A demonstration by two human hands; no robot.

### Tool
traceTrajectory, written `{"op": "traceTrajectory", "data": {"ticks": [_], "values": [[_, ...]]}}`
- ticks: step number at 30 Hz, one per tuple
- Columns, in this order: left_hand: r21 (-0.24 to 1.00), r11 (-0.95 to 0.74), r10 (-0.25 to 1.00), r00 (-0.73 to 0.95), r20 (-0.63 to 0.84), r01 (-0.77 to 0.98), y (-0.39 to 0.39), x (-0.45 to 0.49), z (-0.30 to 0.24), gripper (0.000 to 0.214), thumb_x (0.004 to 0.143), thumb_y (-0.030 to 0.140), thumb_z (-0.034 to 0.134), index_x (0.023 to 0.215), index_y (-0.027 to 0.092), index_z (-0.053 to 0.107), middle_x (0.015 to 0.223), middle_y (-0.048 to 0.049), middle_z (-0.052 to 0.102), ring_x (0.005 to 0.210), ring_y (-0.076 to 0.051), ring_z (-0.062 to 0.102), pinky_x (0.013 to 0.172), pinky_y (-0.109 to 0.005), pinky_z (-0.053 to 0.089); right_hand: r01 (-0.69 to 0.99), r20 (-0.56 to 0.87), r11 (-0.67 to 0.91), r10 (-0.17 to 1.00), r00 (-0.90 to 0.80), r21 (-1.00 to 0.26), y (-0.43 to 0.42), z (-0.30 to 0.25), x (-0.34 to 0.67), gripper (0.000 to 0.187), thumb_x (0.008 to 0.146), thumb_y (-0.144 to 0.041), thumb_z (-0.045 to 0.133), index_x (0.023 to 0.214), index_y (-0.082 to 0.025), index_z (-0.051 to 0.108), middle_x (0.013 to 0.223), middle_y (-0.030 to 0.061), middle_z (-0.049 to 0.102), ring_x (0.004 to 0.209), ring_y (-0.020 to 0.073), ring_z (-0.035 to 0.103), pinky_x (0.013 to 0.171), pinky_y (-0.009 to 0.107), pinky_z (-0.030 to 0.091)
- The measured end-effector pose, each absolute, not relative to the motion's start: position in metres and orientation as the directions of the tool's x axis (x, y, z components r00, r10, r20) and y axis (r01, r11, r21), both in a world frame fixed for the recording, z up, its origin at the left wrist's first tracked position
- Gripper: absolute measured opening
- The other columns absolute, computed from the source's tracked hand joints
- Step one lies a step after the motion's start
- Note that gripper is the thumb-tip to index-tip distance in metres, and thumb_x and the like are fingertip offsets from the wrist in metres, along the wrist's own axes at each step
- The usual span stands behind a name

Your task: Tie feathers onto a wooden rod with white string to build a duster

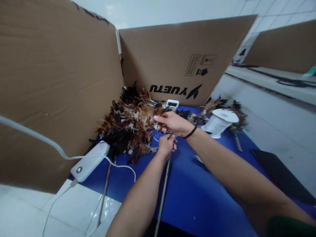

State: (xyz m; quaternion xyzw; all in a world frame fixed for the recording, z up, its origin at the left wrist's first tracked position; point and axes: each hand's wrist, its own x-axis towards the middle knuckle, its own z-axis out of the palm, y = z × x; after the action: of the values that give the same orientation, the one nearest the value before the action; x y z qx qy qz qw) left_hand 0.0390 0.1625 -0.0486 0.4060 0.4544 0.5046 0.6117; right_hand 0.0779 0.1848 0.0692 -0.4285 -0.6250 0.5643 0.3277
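Observation:
My left hand [168, 144] is closed around a thin stick [163, 191], which runs down toward the lower edge of the view. Just above it, my right hand [174, 123] has its thumb and fingers pinched together on a small brown feather [158, 109]; its base is hidden by the fingers. Beyond and left of both hands lies a large heap of brown and black feathers [133, 121]. A white spool [221, 123] of thread or ribbon stands right of my right wrist, on the blue table [197, 191].
Cardboard panels [172, 59] wall the back and left. A white power bank [90, 163] with a cable [49, 141] crossing above it lies left. Behind my hands is a small white display device [172, 104]. A black flat object [281, 174] lies at the right edge.

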Motion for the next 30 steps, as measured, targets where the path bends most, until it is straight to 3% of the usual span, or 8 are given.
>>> {"op": "traceTrajectory", "data": {"ticks": [5,8,10,14,23,30], "values": [[0.946,0.124,0.990,0.109,-0.095,-0.301,0.163,0.033,-0.042,0.030,0.082,0.036,0.050,0.061,0.015,0.051,0.033,0.0061,0.038,0.027,-0.004,0.029,0.034,-0.018,0.019,0.116,0.208,0.212,0.977,-0.044,-0.970,0.174,0.072,0.129,0.026,0.075,-0.036,0.066,0.076,-0.010,0.064,0.050,-0.0025,0.053,0.039,0.0042,0.043,0.036,0.015,0.032],[0.926,0.132,0.985,0.154,-0.081,-0.354,0.163,0.031,-0.040,0.031,0.078,0.041,0.054,0.063,0.014,0.052,0.035,0.0064,0.038,0.029,-0.003,0.029,0.034,-0.018,0.018,0.224,0.176,0.130,0.964,0.200,-0.966,0.175,0.051,0.150,0.028,0.075,-0.033,0.065,0.059,-0.012,0.055,0.045,-0.0021,0.052,0.034,0.0042,0.041,0.033,0.016,0.030],[0.920,0.141,0.982,0.170,-0.083,-0.366,0.162,0.030,-0.039,0.031,0.076,0.043,0.058,0.065,0.013,0.053,0.038,0.0060,0.041,0.030,-0.003,0.030,0.034,-0.018,0.018,0.273,0.104,0.030,0.959,0.262,-0.961,0.179,0.033,0.155,0.029,0.076,-0.030,0.064,0.056,-0.014,0.051,0.042,-0.0025,0.051,0.031,0.0041,0.038,0.031,0.017,0.027],[0.924,0.123,0.981,0.184,-0.058,-0.363,0.161,0.027,-0.037,0.032,0.075,0.044,0.059,0.071,0.012,0.055,0.040,0.0058,0.042,0.031,-0.002,0.030,0.035,-0.018,0.017,0.241,-0.021,-0.082,0.969,0.247,-0.967,0.189,0.007,0.152,0.026,0.078,-0.024,0.062,0.058,-0.015,0.048,0.039,-0.0038,0.051,0.027,0.0042,0.037,0.028,0.016,0.026],[0.926,0.156,0.975,0.202,-0.090,-0.342,0.160,0.026,-0.035,0.033,0.073,0.043,0.063,0.082,0.012,0.058,0.042,0.0060,0.043,0.034,-0.002,0.033,0.037,-0.017,0.019,0.113,-0.099,-0.125,0.971,0.217,-0.986,0.195,-0.007,0.147,0.028,0.076,-0.018,0.066,0.059,-0.016,0.043,0.040,-0.0033,0.051,0.036,0.0083,0.051,0.027,0.014,0.029],[0.913,0.129,0.981,0.183,-0.061,-0.388,0.160,0.028,-0.035,0.031,0.070,0.038,0.067,0.075,0.009,0.059,0.067,-0.0020,0.057,0.038,-0.001,0.039,0.035,-0.018,0.021,0.128,-0.101,-0.123,0.981,0.167,-0.984,0.195,-0.012,0.148,0.025,0.072,-0.020,0.071,0.062,-0.014,0.049,0.044,0.0007,0.058,0.040,0.0112,0.057,0.027,0.015,0.031]]}}
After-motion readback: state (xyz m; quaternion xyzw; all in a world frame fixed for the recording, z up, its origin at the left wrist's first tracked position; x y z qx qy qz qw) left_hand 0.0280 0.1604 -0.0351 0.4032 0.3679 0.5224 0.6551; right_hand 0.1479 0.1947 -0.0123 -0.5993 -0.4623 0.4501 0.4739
